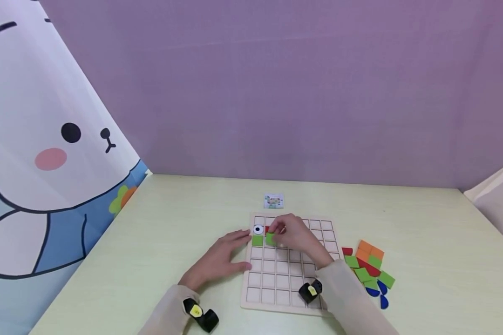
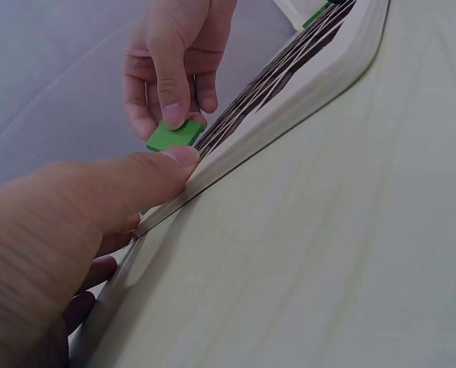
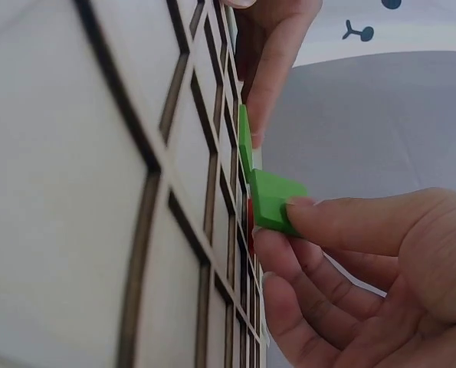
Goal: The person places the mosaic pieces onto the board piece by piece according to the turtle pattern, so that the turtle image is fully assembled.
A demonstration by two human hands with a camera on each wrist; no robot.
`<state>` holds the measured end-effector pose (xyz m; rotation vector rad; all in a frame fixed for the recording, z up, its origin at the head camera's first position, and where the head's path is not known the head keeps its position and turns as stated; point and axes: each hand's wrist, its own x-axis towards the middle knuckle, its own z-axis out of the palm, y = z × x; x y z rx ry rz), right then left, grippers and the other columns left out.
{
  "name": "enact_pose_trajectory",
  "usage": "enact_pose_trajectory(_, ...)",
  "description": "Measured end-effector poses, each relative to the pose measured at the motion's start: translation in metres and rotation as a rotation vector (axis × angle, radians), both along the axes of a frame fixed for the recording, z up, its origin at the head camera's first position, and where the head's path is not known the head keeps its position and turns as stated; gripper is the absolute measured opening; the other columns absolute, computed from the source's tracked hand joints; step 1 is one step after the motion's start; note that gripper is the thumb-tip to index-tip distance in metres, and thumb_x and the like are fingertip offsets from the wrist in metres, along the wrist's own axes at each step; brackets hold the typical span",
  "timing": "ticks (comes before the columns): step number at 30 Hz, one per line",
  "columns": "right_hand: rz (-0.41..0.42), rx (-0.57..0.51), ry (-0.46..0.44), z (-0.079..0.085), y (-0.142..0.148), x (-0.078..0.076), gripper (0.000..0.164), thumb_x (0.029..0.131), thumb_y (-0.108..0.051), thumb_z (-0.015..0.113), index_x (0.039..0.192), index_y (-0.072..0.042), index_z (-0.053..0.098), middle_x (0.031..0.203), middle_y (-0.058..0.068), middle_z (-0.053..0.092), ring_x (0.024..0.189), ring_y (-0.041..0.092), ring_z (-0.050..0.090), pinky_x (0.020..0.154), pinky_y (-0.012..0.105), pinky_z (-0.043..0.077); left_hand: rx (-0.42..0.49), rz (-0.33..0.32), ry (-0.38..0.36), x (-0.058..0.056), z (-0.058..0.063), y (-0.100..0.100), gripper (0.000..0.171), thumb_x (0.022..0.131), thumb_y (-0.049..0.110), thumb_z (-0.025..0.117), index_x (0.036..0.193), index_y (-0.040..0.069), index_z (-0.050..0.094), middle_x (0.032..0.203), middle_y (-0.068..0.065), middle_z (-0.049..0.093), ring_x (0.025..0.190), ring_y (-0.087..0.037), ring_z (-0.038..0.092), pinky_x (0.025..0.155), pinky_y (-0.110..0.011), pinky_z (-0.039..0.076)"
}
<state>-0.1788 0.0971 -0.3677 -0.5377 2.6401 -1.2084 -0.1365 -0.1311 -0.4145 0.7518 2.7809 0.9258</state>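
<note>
Clock centred on the grid board (image 1: 282,311): pale wood, matt, smooth along the rim. Green tile (image 3: 270,192), 11 o'clock: smooth, low sheen (painted wood or plastic, can't tell). Loose tiles (image 1: 363,274), 3 o'clock: similarly flat, matt-looking. Card (image 1: 274,201), 12 o'clock: looks like printed paper. Tabletop (image 1: 151,242): pale wood grain, smooth. Beyond, 12 o'clock, purple backdrop (image 1: 276,93): matt cloth, faintly creased. Sleeve (image 1: 354,298), 4 o'clock: matt cloth.

From afar I am seeing a purple backdrop (image 1: 276,93) rising behind the pale wood-grained table (image 1: 172,223), a cartoon-printed panel (image 1: 25,177) running along the table's left side, and a whitish panel (image 1: 500,204) standing at the table's right.
</note>
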Motion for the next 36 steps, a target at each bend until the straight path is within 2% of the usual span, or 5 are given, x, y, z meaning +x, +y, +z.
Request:
enact_pose_trajectory(10, -0.054, 0.034, -0.066, -0.001, -0.005, 0.001, 0.011, 0.077, 0.005, 0.070, 0.082, -0.006, 0.069, 0.076, 0.002, 0.063, 0.069, 0.013, 0.055, 0.060, 0.024, 0.046, 0.028, -0.017, 0.007, 0.001, 0.001, 0.000, 0.073, 0.084, 0.045, 0.067, 0.142, 0.008, 0.043, 0.153, -0.007, 0.036, 0.142, -0.032, 0.030, 0.114, -0.055, 0.026)
enact_pose_trajectory(28, -0.049, 0.090, 0.003, -0.003, -0.011, 0.001, 0.012, 0.074, 0.005, 0.073, 0.081, -0.005, 0.073, 0.074, 0.001, 0.065, 0.068, 0.012, 0.055, 0.063, 0.024, 0.048, 0.015, -0.009, 0.010, 0.000, -0.001, -0.001, 0.074, 0.084, 0.046, 0.067, 0.143, 0.010, 0.042, 0.153, -0.002, 0.035, 0.142, -0.029, 0.030, 0.115, -0.051, 0.027)
enact_pose_trajectory(36, -0.051, 0.101, -0.003, 0.001, -0.012, 0.002, 0.013, 0.074, 0.005, 0.073, 0.082, -0.005, 0.074, 0.076, 0.002, 0.066, 0.069, 0.012, 0.056, 0.063, 0.024, 0.049, 0.015, -0.006, 0.004, 0.000, 0.000, -0.001, 0.075, 0.084, 0.046, 0.067, 0.144, 0.010, 0.042, 0.154, -0.002, 0.035, 0.143, -0.028, 0.029, 0.115, -0.052, 0.025)
